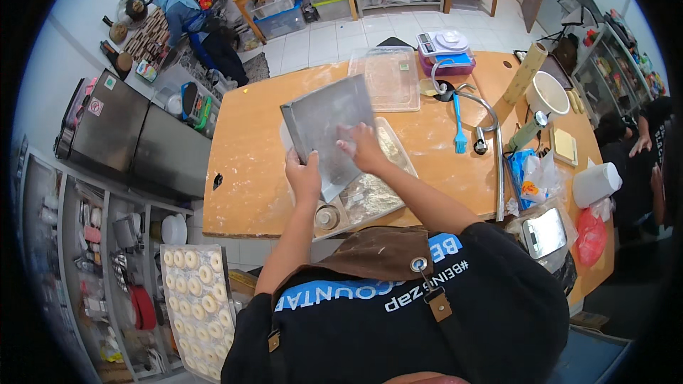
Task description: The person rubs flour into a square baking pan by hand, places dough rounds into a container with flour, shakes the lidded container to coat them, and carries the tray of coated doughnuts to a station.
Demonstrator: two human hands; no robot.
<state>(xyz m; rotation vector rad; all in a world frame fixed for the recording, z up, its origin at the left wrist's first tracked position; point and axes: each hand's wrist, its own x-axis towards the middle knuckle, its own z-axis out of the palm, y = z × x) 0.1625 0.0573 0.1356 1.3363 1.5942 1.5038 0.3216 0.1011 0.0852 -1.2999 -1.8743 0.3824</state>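
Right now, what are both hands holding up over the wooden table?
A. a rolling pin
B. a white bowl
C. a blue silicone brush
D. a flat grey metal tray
D: the left hand grips the lower edge of the grey metal tray and the right hand presses on its face, tilted above the wooden table; the blue brush lies untouched.

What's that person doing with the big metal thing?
A person at a floury wooden table holds a square metal tray tilted up. The left hand grips its lower edge, and the right hand lies flat on its surface. Under it lies a clear sheet with dough. A tray of ring-shaped dough pieces sits lower left.
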